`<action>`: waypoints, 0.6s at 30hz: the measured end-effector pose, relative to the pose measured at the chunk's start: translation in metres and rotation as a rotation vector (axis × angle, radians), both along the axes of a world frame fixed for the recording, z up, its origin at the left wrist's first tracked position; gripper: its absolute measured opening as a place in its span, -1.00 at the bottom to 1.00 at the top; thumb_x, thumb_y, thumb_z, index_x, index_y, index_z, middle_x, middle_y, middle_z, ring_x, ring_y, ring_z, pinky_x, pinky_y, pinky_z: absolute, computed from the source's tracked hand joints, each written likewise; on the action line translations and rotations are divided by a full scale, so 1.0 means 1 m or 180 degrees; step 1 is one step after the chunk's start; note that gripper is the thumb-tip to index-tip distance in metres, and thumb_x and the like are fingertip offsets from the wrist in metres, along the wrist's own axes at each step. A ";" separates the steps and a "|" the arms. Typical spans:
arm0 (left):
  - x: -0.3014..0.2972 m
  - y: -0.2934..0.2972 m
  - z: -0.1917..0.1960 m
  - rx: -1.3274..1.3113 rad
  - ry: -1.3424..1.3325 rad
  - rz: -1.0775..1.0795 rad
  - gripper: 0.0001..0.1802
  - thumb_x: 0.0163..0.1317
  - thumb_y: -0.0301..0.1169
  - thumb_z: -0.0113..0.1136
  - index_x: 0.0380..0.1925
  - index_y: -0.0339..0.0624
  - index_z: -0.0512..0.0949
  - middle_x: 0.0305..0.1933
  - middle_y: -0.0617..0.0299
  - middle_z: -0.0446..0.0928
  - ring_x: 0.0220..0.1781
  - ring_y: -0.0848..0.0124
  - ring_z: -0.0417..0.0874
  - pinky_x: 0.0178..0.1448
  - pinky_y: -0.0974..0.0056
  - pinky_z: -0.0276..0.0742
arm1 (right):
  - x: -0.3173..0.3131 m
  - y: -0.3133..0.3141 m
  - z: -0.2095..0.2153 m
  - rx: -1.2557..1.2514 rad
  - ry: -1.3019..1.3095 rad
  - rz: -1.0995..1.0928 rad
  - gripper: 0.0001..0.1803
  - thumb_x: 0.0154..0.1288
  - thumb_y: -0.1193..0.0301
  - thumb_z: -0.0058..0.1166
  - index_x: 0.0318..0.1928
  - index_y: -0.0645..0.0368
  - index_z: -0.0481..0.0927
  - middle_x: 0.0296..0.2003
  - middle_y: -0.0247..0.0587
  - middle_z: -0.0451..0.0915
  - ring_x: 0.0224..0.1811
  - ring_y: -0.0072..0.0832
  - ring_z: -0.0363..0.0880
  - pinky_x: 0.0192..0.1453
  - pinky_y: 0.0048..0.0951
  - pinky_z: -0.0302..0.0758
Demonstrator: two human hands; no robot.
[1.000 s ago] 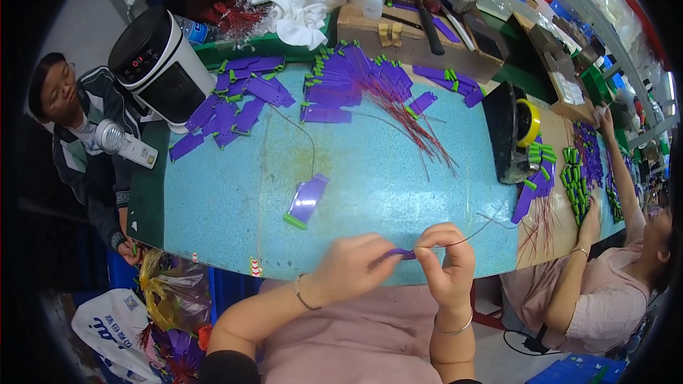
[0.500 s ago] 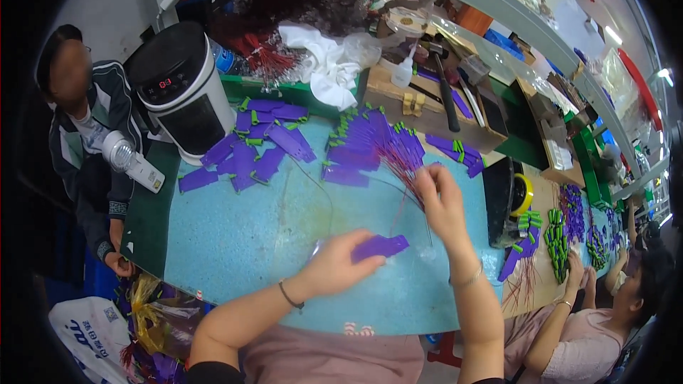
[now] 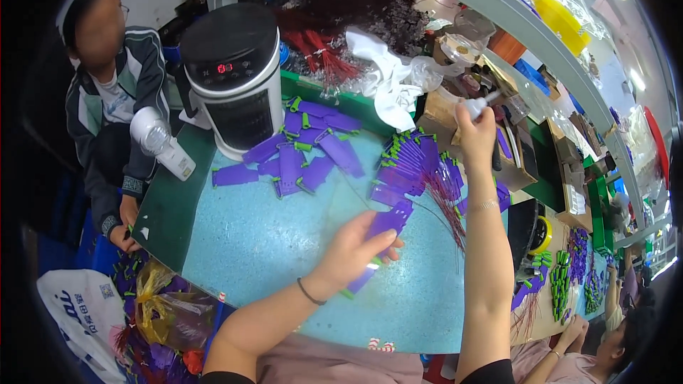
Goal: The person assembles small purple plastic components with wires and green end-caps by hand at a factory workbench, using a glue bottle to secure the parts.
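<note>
My left hand (image 3: 359, 242) is closed on a flat purple plastic piece (image 3: 395, 219) above the blue work mat (image 3: 277, 256). A second purple length with a green end (image 3: 361, 281) shows below the fingers; whether it joins the held piece I cannot tell. My right hand (image 3: 477, 131) is raised over the far right of the mat, fingers pinched on a small white squeeze bottle (image 3: 472, 107) with a thin nozzle. Beside that forearm fans a row of purple pieces (image 3: 405, 167) with green ends and dark red wires (image 3: 445, 203). More purple pieces (image 3: 288, 163) lie in a loose pile.
A black and white heater (image 3: 231, 78) stands at the far left, near a seated person (image 3: 114, 92) and a white handheld fan (image 3: 163, 144). A wooden tool box (image 3: 437, 117), yellow tape (image 3: 542, 233) and a white cloth (image 3: 388, 78) border the mat. Another person works at right.
My right hand has gone from the red wires up to the box and taken hold of the white bottle. The piece in my left hand is tilted more upright. The whole view has swung left.
</note>
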State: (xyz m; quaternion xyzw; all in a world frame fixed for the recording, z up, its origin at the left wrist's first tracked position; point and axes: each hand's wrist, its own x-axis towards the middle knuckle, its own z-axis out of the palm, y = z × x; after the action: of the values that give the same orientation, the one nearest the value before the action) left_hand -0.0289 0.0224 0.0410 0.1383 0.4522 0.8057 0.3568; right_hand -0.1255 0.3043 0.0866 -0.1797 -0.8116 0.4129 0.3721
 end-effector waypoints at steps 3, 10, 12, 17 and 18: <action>0.010 0.003 0.001 -0.0243 0.0548 0.0241 -0.78 0.38 -0.40 0.12 -0.07 -0.29 0.49 -0.25 0.19 0.63 -0.36 0.52 0.60 -0.25 0.38 0.53 | 0.079 -0.035 0.004 -0.0866 0.0430 0.1102 -0.66 0.31 0.36 0.19 -0.03 0.33 0.49 -0.24 -0.21 0.61 -0.28 -0.59 0.56 -0.19 -0.53 0.48; 0.050 0.004 0.010 -0.0654 0.2400 0.0506 -0.86 0.34 -0.45 0.11 -0.29 -0.34 0.56 -0.46 0.20 0.59 -0.52 0.51 0.56 -0.42 0.37 0.47 | 0.282 -0.062 0.002 -0.0921 0.0336 0.0831 -0.59 0.27 0.19 0.22 -0.14 0.26 0.42 -0.39 -0.27 0.51 -0.45 -0.58 0.48 -0.33 -0.57 0.44; 0.066 0.005 0.013 -0.0668 0.2739 0.0467 -0.89 0.29 -0.49 0.14 -0.31 -0.34 0.56 -0.48 0.16 0.58 -0.53 0.46 0.56 -0.44 0.35 0.45 | 0.309 -0.066 -0.004 -0.0841 0.0843 0.0413 -0.55 0.25 0.11 0.25 -0.14 0.20 0.42 -0.44 -0.31 0.45 -0.49 -0.58 0.39 -0.35 -0.56 0.35; 0.101 0.013 0.009 -0.0547 0.3456 0.0637 -0.90 0.09 -0.60 0.22 -0.35 -0.31 0.58 -0.50 0.09 0.58 -0.56 0.24 0.58 -0.49 0.28 0.42 | 0.351 -0.091 0.013 -0.0276 0.1180 0.0646 -0.50 0.23 0.01 0.23 -0.21 0.15 0.35 -0.44 -0.36 0.27 -0.45 -0.51 0.25 -0.33 -0.47 0.24; 0.107 0.012 0.010 -0.0575 0.3456 0.0598 -0.90 0.09 -0.60 0.22 -0.35 -0.31 0.58 -0.50 0.09 0.58 -0.56 0.24 0.58 -0.49 0.28 0.42 | 0.357 -0.093 0.015 0.0197 0.1255 0.0712 -0.52 0.24 0.01 0.22 -0.25 0.12 0.33 -0.47 -0.36 0.22 -0.47 -0.50 0.22 -0.35 -0.44 0.21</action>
State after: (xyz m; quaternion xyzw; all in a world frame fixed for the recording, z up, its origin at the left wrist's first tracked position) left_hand 0.0779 0.0349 0.0508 0.4614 0.6487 0.6051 0.0097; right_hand 0.2313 0.2110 0.1013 0.0070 -0.7503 0.4537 0.4808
